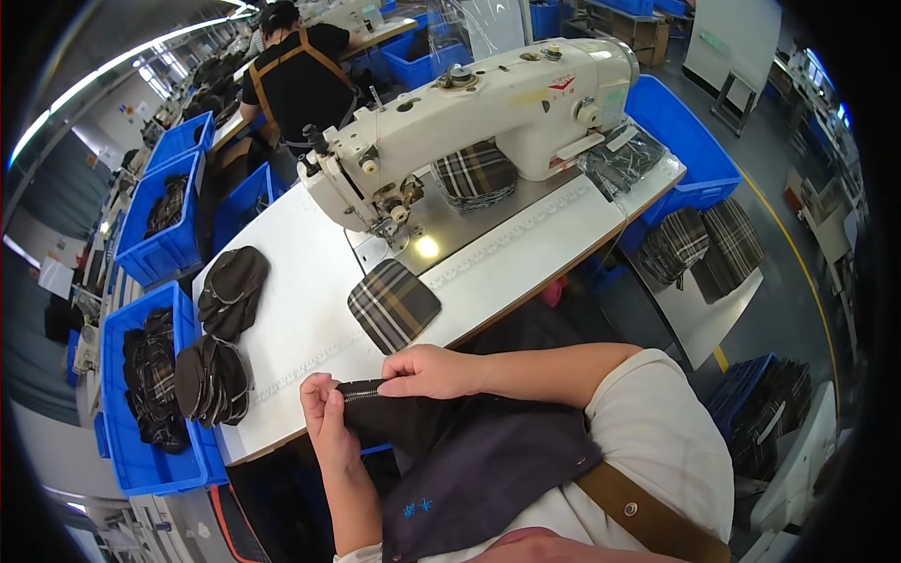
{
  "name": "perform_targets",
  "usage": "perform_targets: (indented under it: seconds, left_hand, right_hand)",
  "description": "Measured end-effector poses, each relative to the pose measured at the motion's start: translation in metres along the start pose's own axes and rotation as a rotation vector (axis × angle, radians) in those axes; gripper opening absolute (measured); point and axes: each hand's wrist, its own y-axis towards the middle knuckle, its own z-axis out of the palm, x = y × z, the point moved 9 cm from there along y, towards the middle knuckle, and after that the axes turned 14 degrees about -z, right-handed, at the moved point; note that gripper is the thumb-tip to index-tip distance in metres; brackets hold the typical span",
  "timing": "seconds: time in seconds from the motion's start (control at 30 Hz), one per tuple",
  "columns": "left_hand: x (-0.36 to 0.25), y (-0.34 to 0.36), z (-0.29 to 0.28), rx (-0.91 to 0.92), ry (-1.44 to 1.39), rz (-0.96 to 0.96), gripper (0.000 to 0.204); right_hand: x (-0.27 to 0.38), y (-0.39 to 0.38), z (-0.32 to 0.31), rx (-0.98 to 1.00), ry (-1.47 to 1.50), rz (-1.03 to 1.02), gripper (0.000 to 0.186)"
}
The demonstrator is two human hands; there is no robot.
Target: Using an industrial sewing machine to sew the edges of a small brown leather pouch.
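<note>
Over the table's near edge, my left hand and my right hand pinch a dark brown fabric piece with a zipper. The zipper's metal teeth stretch between my fingertips, and the cloth hangs down toward my apron. Just beyond my hands lies a plaid fabric panel with rounded corners, flat on the table and touched by neither hand. The white sewing machine stands behind it, its needle area lit by a small lamp. A stack of plaid panels rests under the machine's arm.
Dark fabric pieces and a second pile lie on the white table at left. A blue crate of plaid pieces stands beside it. More plaid stacks sit at right. Farther back, another person works.
</note>
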Motion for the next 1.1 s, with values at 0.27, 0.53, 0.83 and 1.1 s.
perform_targets:
  seconds: [0.27,0.53,0.83,1.1]
  left_hand:
    - [-0.002,0.004,0.036,0.026,0.603,-0.178,0.019]
    - [0.017,0.002,0.04,-0.076,0.804,-0.08,0.037]
    - [-0.006,0.001,0.049,-0.021,0.564,0.044,0.036]
    - [0.006,0.012,0.062,0.135,0.518,-0.134,0.037]
  right_hand:
    - [-0.025,-0.008,-0.004,0.042,-0.226,-0.008,0.031]
    - [0.003,-0.008,-0.004,0.071,-0.322,-0.098,0.031]
    - [0.012,-0.018,-0.009,0.045,-0.2,-0.158,0.028]
    - [0.019,-0.022,-0.016,0.067,-0.275,-0.249,0.032]
